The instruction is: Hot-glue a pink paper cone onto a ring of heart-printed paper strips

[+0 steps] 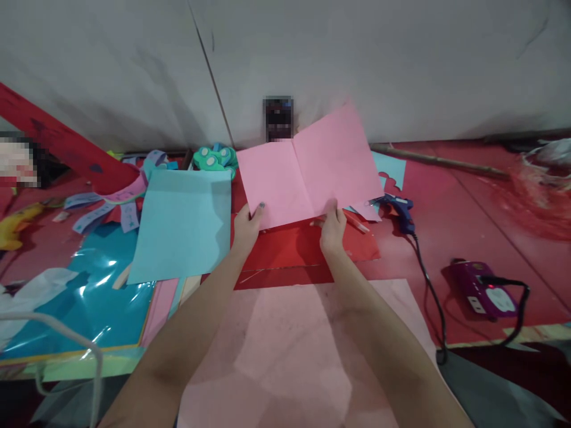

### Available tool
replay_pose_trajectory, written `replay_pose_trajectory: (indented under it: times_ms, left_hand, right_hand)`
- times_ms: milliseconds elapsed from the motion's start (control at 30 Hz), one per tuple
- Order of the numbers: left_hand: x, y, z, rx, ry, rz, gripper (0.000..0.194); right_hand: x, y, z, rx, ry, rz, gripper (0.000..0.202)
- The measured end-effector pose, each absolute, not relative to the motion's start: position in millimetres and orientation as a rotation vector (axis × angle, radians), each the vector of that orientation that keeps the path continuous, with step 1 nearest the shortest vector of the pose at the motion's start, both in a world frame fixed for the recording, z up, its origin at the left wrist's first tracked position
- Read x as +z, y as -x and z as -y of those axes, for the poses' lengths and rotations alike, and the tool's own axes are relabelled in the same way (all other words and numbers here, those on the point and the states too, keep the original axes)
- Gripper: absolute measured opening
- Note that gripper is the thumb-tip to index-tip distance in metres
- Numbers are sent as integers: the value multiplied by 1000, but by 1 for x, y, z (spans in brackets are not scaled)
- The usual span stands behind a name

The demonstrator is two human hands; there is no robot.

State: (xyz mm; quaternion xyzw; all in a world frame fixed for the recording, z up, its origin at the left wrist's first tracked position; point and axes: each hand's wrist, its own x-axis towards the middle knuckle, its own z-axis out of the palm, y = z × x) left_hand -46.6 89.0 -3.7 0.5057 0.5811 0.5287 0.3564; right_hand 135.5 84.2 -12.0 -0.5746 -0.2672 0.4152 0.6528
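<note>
A pink sheet of paper (276,184) with a crease down its middle is held up in front of me, its right half tilted higher. My left hand (248,226) grips its lower left edge, thumb on top. At the lower right edge, my right hand (332,229) pinches the same sheet, with a finger stretched out below it. Beneath lies a red glossy sheet (285,252). Nearer my body a larger pale pink sheet (294,351) lies flat under my forearms. A light blue sheet (185,226) rests left of my left hand.
Right of the paper lies a blue glue gun (402,211), its cord running toward the front edge. A purple power socket box (484,291) sits at the right. Green paper cut-outs (215,159), a bamboo stick (446,160) and a red decorated tube (66,139) lie near the wall.
</note>
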Motion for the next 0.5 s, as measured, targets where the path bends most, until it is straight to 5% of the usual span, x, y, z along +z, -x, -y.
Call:
replay_pose_trajectory:
  times_ms: [500]
  left_hand:
    - [-3, 44, -92, 1465, -1047, -1128, 34]
  right_hand:
    - [-14, -142, -92, 1016, 1182, 507, 40]
